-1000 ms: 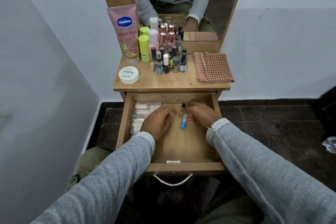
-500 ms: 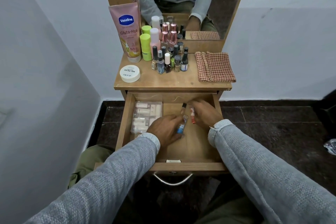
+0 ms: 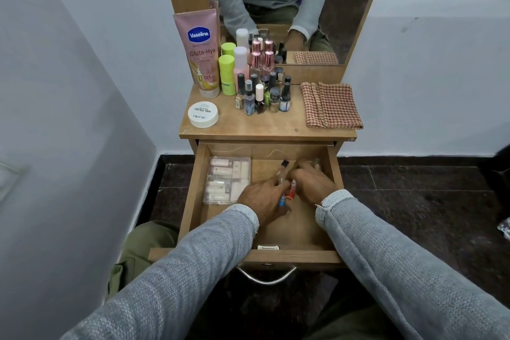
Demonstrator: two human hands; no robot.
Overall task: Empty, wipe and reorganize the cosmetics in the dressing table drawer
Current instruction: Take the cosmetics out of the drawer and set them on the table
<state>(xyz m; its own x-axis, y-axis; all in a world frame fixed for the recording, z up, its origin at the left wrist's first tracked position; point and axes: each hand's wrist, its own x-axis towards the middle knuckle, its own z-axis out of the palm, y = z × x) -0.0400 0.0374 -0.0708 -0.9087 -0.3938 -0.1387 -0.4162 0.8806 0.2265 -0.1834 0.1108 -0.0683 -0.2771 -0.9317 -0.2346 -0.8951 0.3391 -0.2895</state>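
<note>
The dressing table drawer [image 3: 300, 237] stands pulled open with both my hands inside it. My left hand [image 3: 262, 201] grips a thin clear vial with a black cap [image 3: 282, 171] and a small blue tube [image 3: 282, 202]. My right hand [image 3: 311, 183] is close beside it, its fingers pinching a small red tube [image 3: 291, 192]. A clear plastic box of small pale bottles [image 3: 227, 183] lies at the drawer's left side. Another small vial [image 3: 316, 164] shows just beyond my right hand.
The table top [image 3: 265, 125] carries a pink Vaseline tube [image 3: 200, 52], green and pink bottles, a cluster of nail polish bottles [image 3: 262, 96], a white jar [image 3: 203, 114] and a folded checked cloth [image 3: 329, 105]. A mirror stands behind. A metal handle [image 3: 266, 277] hangs from the drawer front.
My left hand has moved right from the plastic box to the small tubes and gripped them. My right hand has drawn in beside it with the red tube.
</note>
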